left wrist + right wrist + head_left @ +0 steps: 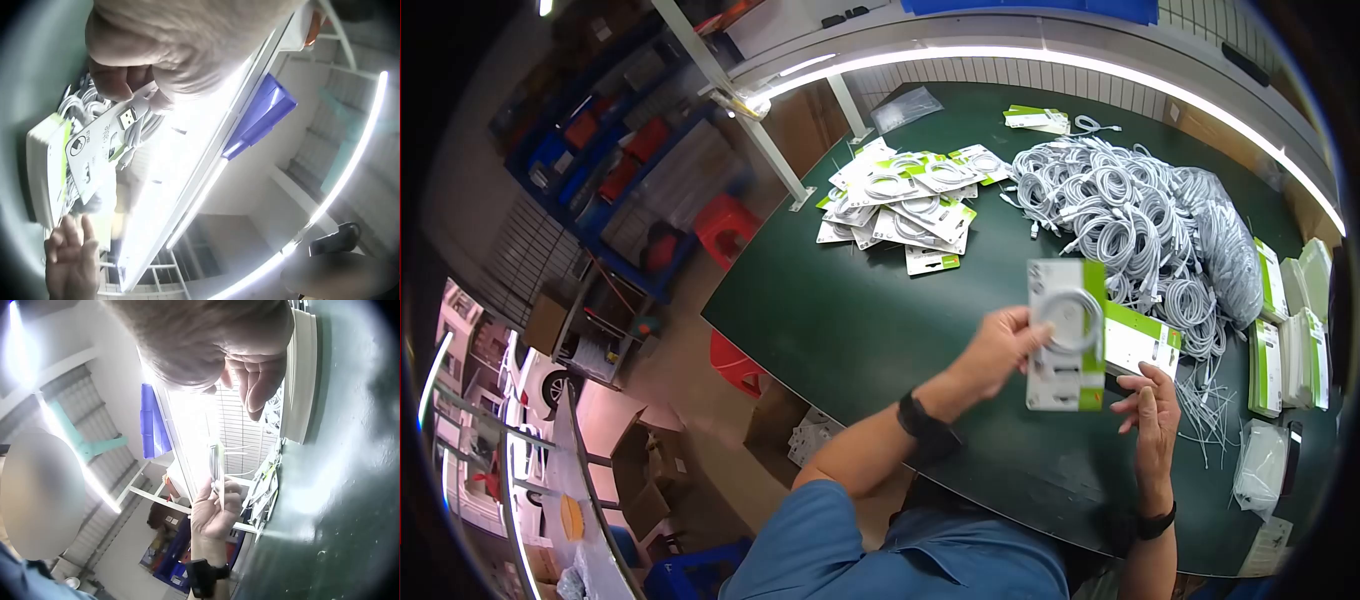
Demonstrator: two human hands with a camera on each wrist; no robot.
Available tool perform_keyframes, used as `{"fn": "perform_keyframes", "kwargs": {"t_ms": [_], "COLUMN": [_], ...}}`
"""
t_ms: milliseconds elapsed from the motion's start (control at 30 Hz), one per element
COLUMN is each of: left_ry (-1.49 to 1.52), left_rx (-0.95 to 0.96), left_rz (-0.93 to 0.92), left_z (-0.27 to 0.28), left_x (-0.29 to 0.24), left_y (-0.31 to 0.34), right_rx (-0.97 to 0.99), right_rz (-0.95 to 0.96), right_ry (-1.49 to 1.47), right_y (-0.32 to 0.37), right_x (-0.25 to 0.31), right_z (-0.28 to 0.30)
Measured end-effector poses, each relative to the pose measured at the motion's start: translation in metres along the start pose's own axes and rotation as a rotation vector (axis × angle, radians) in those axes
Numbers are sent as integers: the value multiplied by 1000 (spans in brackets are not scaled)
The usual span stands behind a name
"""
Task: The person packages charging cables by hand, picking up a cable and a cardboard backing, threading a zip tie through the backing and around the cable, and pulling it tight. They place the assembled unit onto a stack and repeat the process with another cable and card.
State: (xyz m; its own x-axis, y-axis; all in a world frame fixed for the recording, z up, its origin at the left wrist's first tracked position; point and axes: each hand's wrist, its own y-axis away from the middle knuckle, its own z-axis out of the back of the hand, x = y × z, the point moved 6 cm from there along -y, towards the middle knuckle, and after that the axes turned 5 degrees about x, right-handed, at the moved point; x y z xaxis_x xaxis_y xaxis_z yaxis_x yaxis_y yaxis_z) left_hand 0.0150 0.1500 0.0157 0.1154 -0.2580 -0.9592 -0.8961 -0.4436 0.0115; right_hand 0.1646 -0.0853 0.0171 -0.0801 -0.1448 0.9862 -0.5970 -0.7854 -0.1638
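Observation:
My left hand (998, 350) pinches a white and green packaging card (1055, 385) by its left edge, thumb on the front. On that card sits a coiled white USB cable (1090, 318); its metal plug (127, 117) shows in the left wrist view. Just right of the card, my right hand (1150, 410) is raised with loosely bent fingers and nothing in them. Behind both hands lies a stack of blank-looking cards (1142, 345), green along one edge, partly covered by the held card. The right wrist view catches the held card (222, 469) almost edge-on.
A large heap of coiled cables (1130, 200) covers the back right of the green table (850, 320). Carded cables (910, 200) are piled at back left. Card stacks (1285, 365), loose white ties (1208, 410) and a plastic bag (1260, 470) lie at right.

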Motion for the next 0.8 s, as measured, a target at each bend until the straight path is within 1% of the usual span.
{"fn": "perform_keyframes", "kwargs": {"t_ms": [67,133,167,233,300,333,400,433,500,533,633,733,800], "left_ry": [62,125,208,212,285,169,-73,-129,-238,-288,-505,-633,-780], "left_rx": [-118,-253,-341,-395,-519,-474,-381,-286,-112,-75,27,48,42], "left_rz": [-104,-228,-349,-374,-294,-264,-219,-135,22,29,-46,-153,-180], "left_z": [48,101,124,160,171,162,150,129,85,70,23,-21,-35], "left_x": [-32,-67,-81,-97,-83,-68,-40,-33,-14,-8,-13,-28,-19], "left_y": [-12,-23,-29,-37,-39,-43,-46,-49,-54,-61,-94,-135,-176], "right_rx": [4,49,55,68,137,143,170,194,177,177,178,175,168], "right_rz": [-25,-72,-103,-147,-180,-230,-188,-168,-181,-179,-170,-155,-140], "right_ry": [29,26,25,68,94,109,160,187,177,180,183,183,177], "right_y": [1,-1,2,2,2,3,5,5,4,3,4,4,5], "right_x": [-7,-7,-7,-5,-12,-12,-12,-12,-13,-14,-14,-14,-13], "right_z": [6,4,4,0,-1,-3,-4,-6,-5,-5,-3,-3,-4]}}
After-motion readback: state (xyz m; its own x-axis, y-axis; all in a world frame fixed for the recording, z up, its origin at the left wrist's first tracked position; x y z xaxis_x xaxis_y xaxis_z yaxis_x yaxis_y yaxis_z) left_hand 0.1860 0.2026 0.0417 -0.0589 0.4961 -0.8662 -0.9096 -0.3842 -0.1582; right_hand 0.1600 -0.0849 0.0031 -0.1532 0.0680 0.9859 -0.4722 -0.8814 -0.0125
